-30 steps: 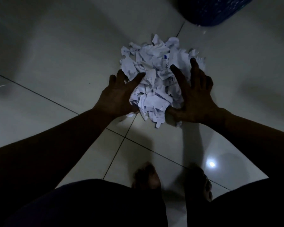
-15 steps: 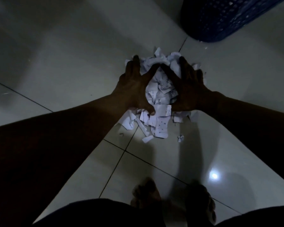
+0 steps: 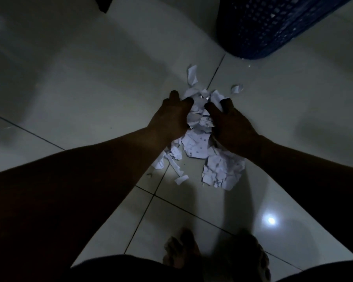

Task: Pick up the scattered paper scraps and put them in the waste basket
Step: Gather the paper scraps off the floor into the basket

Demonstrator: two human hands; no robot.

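Note:
White torn paper scraps (image 3: 198,143) lie in a heap on the pale tiled floor. My left hand (image 3: 169,119) and my right hand (image 3: 230,123) press together around a bunch of scraps (image 3: 200,110), fingers curled into it. Below my hands a crumpled clump (image 3: 222,171) and thin strips (image 3: 175,167) stay on the floor. Two loose scraps, one (image 3: 192,75) and another (image 3: 236,88), lie just beyond my fingertips. The dark blue perforated waste basket (image 3: 273,25) stands at the top right, apart from my hands.
My bare feet (image 3: 216,255) stand near the bottom edge, on the floor tiles (image 3: 90,94). A dark object (image 3: 104,4) pokes in at the top left. A bright light reflection (image 3: 270,220) shines on the floor at the lower right. The room is dim.
My hands have squeezed closer together around part of the heap and lifted it. Several scraps have dropped out and lie below and beyond my hands. The basket shows larger in view.

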